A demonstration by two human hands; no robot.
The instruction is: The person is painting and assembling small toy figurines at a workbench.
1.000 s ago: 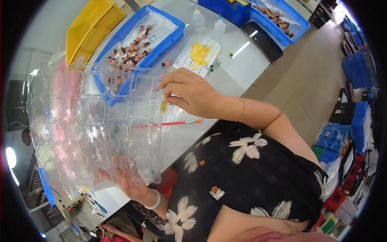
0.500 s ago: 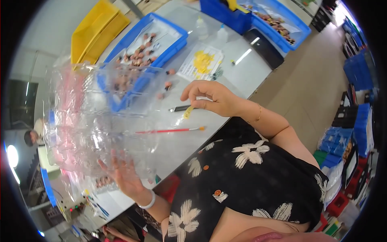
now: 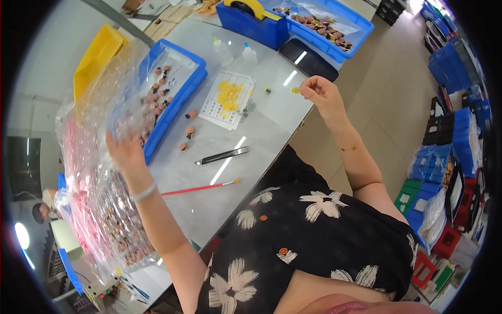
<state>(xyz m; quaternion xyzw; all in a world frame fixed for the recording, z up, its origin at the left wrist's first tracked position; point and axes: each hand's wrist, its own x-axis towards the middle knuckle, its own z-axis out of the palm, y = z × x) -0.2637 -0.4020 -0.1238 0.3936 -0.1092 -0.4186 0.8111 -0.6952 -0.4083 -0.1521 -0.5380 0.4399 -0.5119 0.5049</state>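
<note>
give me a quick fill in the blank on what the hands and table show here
1. The right hand pinches a small ____ piece between its fingertips.
2. The left hand presses against a clear plastic ____ tray full of small compartments.
3. The thin paintbrush on the grey table has a ____ handle.
4. The tray holding small brown and pink parts is ____ in colour.

Missing words: yellow; blister; red; blue
</note>
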